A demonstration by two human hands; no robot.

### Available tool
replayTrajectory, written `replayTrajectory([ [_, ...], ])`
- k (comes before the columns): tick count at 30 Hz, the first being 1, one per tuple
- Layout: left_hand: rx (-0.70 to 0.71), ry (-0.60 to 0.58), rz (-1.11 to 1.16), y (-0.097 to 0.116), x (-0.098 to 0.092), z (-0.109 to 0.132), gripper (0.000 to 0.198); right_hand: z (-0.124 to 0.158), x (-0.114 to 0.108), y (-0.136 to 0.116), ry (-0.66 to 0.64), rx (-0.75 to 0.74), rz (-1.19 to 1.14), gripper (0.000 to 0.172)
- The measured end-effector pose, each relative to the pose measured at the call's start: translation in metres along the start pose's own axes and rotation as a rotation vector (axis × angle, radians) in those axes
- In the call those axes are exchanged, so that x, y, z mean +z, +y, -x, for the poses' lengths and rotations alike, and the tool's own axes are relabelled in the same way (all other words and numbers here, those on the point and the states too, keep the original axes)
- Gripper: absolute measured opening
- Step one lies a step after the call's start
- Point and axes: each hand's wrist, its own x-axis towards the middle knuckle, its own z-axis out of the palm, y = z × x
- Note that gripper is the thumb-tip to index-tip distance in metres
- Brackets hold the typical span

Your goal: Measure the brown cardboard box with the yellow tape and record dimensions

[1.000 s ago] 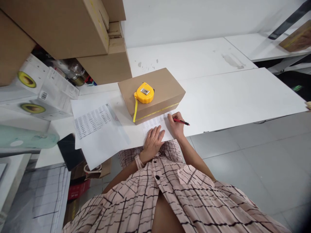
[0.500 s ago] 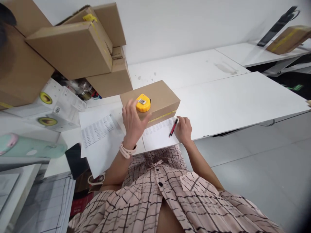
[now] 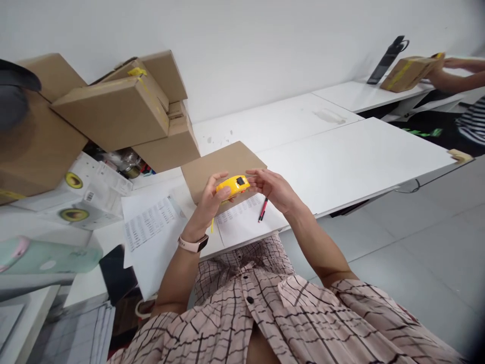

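My left hand (image 3: pixel 211 203) is closed around a yellow tape measure (image 3: pixel 235 186), lifted over a brown cardboard box (image 3: pixel 222 161) on the white table. My right hand (image 3: pixel 273 188) is at the tape measure's right end with its fingers stretched out and apart; whether the fingertips touch the case I cannot tell. Below that hand a red and black pen (image 3: pixel 262 209) lies on a printed sheet (image 3: pixel 240 222), in front of the box. Another printed sheet (image 3: pixel 149 227) lies left of the box.
Stacked cardboard boxes (image 3: pixel 113 111) and white avocado-print boxes (image 3: pixel 89 194) stand at the left, near a mint bottle (image 3: pixel 56 255). At the far right, another person's hand (image 3: pixel 437 71) is on a taped box (image 3: pixel 407 73), beside a dark bottle (image 3: pixel 386 60).
My left hand has picked the tape measure up off the box and turned it. My right hand has moved from beside the pen up to the tape measure. Another person's arms now show at right.
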Motion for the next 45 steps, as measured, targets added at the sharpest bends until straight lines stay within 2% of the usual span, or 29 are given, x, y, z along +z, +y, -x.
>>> replayTrajectory([
  [3, -0.005, 0.015, 0.038, 0.004, -0.006, 0.002, 0.066, -0.01, 0.006, -0.01, -0.037, 0.053, -0.03, 0.033],
  [6, 0.01, 0.064, 0.034, 0.016, -0.021, 0.006, 0.066, -0.032, 0.001, -0.018, -0.06, 0.045, -0.082, 0.033],
  [8, 0.026, 0.146, 0.003, 0.025, -0.038, 0.009, 0.062, -0.056, -0.011, -0.024, -0.022, 0.011, -0.123, 0.033],
  [11, 0.023, 0.295, -0.047, 0.031, -0.077, 0.014, 0.053, -0.097, -0.033, -0.026, 0.073, -0.021, -0.116, 0.031],
  [16, -0.11, 0.439, -0.048, 0.014, -0.142, 0.026, 0.046, -0.141, -0.054, 0.0, 0.303, 0.044, 0.115, 0.018],
  [19, -0.172, 0.47, -0.068, 0.004, -0.16, 0.035, 0.049, -0.147, -0.054, 0.018, 0.396, 0.088, 0.29, 0.013],
  [21, -0.189, 0.467, -0.07, 0.0, -0.165, 0.038, 0.05, -0.146, -0.053, 0.025, 0.383, 0.139, 0.383, 0.011],
  [26, -0.198, 0.416, -0.058, -0.003, -0.163, 0.029, 0.049, -0.136, -0.051, 0.026, 0.275, 0.249, 0.462, 0.025],
  [30, -0.197, 0.405, -0.041, -0.005, -0.159, 0.019, 0.047, -0.13, -0.05, 0.027, 0.276, 0.276, 0.502, 0.032],
  [35, -0.214, 0.396, -0.035, -0.005, -0.158, 0.017, 0.047, -0.132, -0.05, 0.031, 0.32, 0.227, 0.558, 0.04],
  [39, -0.167, 0.392, -0.1, 0.007, -0.152, 0.026, 0.044, -0.135, -0.049, 0.022, 0.369, 0.152, 0.609, 0.038],
  [40, -0.155, 0.362, -0.124, 0.012, -0.146, 0.031, 0.046, -0.136, -0.049, 0.017, 0.377, 0.116, 0.597, 0.035],
  [42, -0.17, 0.228, -0.144, 0.018, -0.124, 0.047, 0.057, -0.138, -0.045, 0.005, 0.355, 0.005, 0.542, 0.03],
  [45, -0.31, -0.084, -0.025, 0.015, -0.064, 0.072, 0.073, -0.148, -0.028, -0.012, 0.185, -0.159, 0.537, 0.024],
])
